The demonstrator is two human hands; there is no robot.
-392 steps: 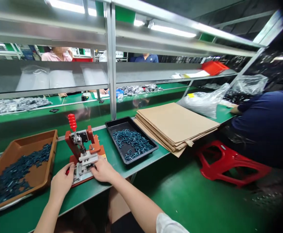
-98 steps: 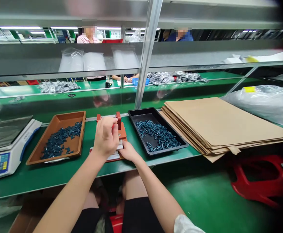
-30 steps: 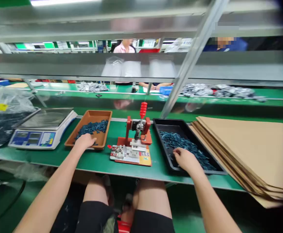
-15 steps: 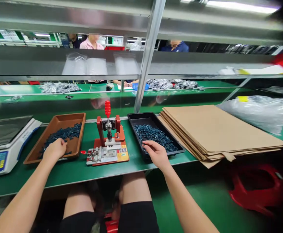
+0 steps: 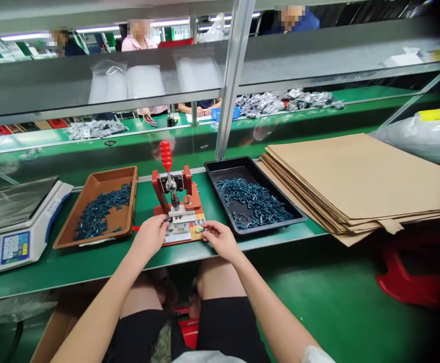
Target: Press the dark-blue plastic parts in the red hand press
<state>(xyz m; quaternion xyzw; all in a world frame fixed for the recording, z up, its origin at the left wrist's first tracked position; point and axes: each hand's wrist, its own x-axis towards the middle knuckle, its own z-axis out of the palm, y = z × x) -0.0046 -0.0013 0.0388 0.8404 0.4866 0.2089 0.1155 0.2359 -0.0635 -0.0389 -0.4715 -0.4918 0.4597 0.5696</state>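
A hand-lever toggle press point(image 5: 172, 194) with a red grip stands on the green bench before me. My left hand point(image 5: 151, 234) is closed in a pinch at the left of its metal fixture point(image 5: 180, 228); what the fingertips hold is mostly hidden. At the fixture's right side, my right hand point(image 5: 220, 240) pinches a small part, too tiny to name. To the left sits a brown tray point(image 5: 64, 237) with small dark-blue flat pieces point(image 5: 101, 212). A black tray point(image 5: 214, 169) on the right contains many thin blue pieces point(image 5: 255, 201).
A digital scale point(image 5: 19, 237) stands far left. Stacked cardboard sheets point(image 5: 318, 186) lie to the right, overhanging the bench edge. Behind rises a metal post point(image 5: 235, 75) under a shelf with plastic bags point(image 5: 144, 80). Other people sit across. A red stool point(image 5: 409, 282) stands at floor level.
Both hands have left the trays and come together at the press, the left moving right and the right moving left. The camera view has tilted downward.
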